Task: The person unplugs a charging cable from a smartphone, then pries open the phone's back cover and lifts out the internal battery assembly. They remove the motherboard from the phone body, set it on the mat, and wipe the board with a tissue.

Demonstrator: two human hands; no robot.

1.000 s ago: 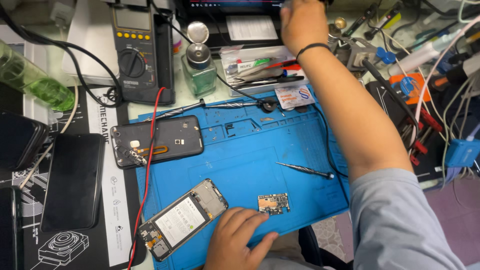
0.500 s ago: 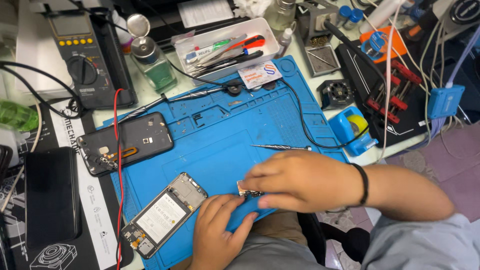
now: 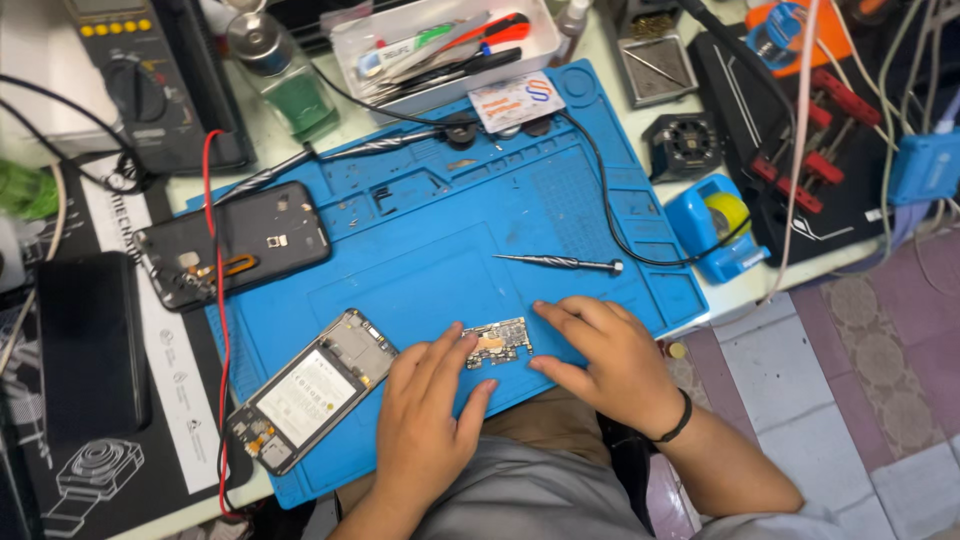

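A crowded repair bench is filling the view, and a blue work mat (image 3: 440,220) is lying across its middle with its near edge running along the person's lap. At that near edge a small circuit board (image 3: 498,343) is lying flat on the mat, and both hands are meeting on it: the left hand (image 3: 428,420) is touching its left end with spread fingertips, and the right hand (image 3: 610,352) is pressing its right end between thumb and forefinger, neither hand closing fully around it. Just left of the left hand an opened phone (image 3: 308,390) is lying at a slant, overhanging the mat's left border. Farther up, a dark phone back (image 3: 232,245) is sitting on the mat's left edge with a red wire (image 3: 216,240) crossing it. A slim screwdriver (image 3: 560,263) is lying just above the right hand, and the middle of the mat between it and the phone back is offering open room. Right of the mat a blue tape holder (image 3: 712,228) is standing near the bench edge, and a white tray (image 3: 440,40) of tools is sitting at the mat's far edge. Compared with half a second ago, the right hand is now resting lower and no longer covering the board, so the board is showing plainly between the two hands.
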